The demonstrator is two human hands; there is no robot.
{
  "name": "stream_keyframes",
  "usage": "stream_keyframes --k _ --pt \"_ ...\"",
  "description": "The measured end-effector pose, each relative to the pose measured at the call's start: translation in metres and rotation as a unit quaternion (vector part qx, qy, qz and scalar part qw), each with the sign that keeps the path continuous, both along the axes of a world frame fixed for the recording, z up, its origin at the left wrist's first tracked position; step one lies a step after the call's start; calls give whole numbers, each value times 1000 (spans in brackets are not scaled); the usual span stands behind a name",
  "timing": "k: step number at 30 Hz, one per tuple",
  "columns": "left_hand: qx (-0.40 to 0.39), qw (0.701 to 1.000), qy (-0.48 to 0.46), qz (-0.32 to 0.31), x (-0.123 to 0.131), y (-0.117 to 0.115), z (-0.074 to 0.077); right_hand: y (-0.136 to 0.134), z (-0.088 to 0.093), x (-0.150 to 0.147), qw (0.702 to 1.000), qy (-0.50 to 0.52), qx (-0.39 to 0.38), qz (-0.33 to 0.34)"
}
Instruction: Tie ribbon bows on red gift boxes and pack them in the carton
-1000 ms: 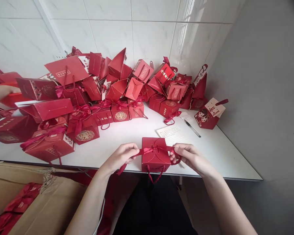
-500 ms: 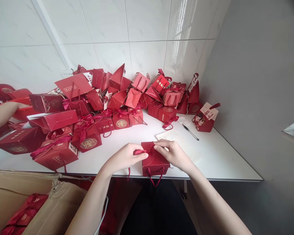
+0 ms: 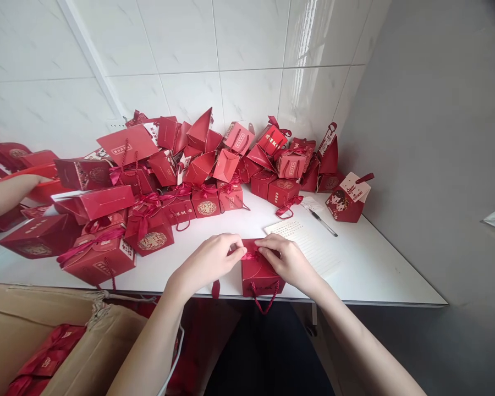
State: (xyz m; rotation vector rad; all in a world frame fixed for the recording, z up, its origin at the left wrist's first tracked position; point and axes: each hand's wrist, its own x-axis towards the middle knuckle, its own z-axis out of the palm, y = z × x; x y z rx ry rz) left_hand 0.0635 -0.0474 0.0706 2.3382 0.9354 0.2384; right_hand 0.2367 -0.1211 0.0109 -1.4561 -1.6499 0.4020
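A small red gift box (image 3: pixel 263 276) with a twisted cord handle sits at the table's front edge, between my hands. On its top lies a red ribbon (image 3: pixel 251 255), gathered at the middle. My left hand (image 3: pixel 219 254) pinches the ribbon at the box's upper left, thumb and forefinger together. From the right, my right hand (image 3: pixel 281 256) pinches the ribbon near the knot, its fingers hiding part of the lid. A loose ribbon end (image 3: pixel 216 289) hangs over the table edge below my left wrist.
Many red gift boxes (image 3: pixel 206 206) are heaped along the tiled wall. A notebook (image 3: pixel 309 247) and a pen (image 3: pixel 323 223) lie right of my hands. Another person's arm (image 3: pixel 12 192) reaches in at the left. A cardboard box (image 3: pixel 107 352) with red packets stands below, left.
My left hand has turned over slightly and its fingertips have come closer to the knot. The ribbon piece it held is less visible, and the hanging end shows wider. The view has shifted slightly.
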Motion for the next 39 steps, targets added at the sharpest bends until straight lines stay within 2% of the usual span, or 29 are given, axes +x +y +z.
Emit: stream_keyframes --k 5,9,13,18,24,30,34,39 --pt "0 1000 8 -17 1 5 0 2 -4 -2 995 88 -25 -35" --pt "16 998 -10 -58 4 9 1 4 -5 -1 988 137 -51 -57" --pt "9 999 9 -36 6 10 5 4 -3 -1 989 133 -56 -41" --pt "98 993 3 -62 5 6 6 2 -2 -3 993 107 -33 -44" --pt "84 991 15 -104 -1 -1 3 3 -7 -4 994 99 -12 -53" --pt "107 990 14 -87 0 -3 2 4 -10 -4 994 93 -7 -56" --pt "143 985 6 -98 2 -4 6 3 -9 -4 995 89 -11 -53" --pt "126 985 -13 -121 15 4 14 3 -7 -3 997 76 7 -34"
